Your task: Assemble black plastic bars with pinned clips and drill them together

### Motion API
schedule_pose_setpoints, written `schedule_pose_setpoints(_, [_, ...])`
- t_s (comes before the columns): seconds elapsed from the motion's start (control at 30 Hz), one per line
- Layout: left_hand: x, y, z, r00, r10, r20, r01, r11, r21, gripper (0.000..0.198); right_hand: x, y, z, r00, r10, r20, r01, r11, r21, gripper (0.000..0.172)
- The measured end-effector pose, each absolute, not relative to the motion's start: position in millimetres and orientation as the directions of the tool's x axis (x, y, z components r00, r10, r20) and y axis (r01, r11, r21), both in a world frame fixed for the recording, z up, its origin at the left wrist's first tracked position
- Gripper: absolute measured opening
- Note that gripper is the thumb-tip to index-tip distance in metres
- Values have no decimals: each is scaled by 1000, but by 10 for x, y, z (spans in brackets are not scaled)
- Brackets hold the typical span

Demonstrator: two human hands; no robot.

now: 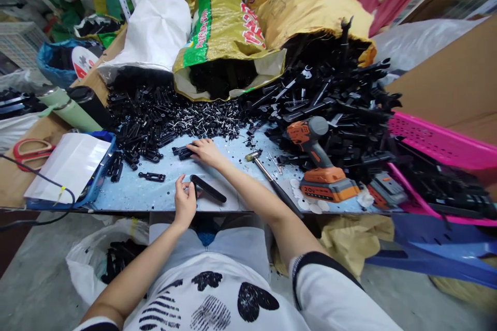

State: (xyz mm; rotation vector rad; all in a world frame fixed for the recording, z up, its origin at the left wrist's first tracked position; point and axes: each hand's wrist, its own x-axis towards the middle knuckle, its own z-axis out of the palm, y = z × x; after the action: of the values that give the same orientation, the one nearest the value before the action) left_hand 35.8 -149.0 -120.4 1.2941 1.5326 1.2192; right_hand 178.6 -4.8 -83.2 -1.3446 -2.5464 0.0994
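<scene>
My left hand (185,201) is closed on one end of a long black plastic bar (209,189) with rounded ends. The bar slants down to the right, just above the table's near edge. Farther forward, the fingers of my right hand (205,152) are bent over the right end of small black slotted parts (180,152) lying on the table. Its fingertips are partly hidden there. A single black slotted part (151,177) lies apart to the left. Behind my hands spread a heap of similar black parts (143,119) and a pile of small silver pins (209,119).
An orange cordless drill (320,160) stands at the right, beside a hammer (272,181) and a spare battery (386,190). Long black parts (322,93) spill from sacks behind. A pink basket (446,137) is far right. At left are a blue tray (91,199), scissors (33,154) and a green bottle (72,108).
</scene>
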Motion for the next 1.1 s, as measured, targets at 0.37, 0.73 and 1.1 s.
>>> schedule_pose_setpoints(0.37, [286, -1503, -1018, 205, 965, 162, 787, -261, 558, 45, 3179, 766, -728, -15, 931, 365, 1000, 19, -8, 41])
schedule_pose_setpoints(0.73, [520, -1211, -919, 714, 699, -34, 695, -702, 158, 38, 3665, 862, -231, -44, 907, 418, 999, 34, 30, 31])
schedule_pose_setpoints(1.1, [432, -1152, -894, 723, 685, -89, 668, -660, 344, 38, 2815, -1535, -714, -715, 672, -195, 700, 684, -208, 31])
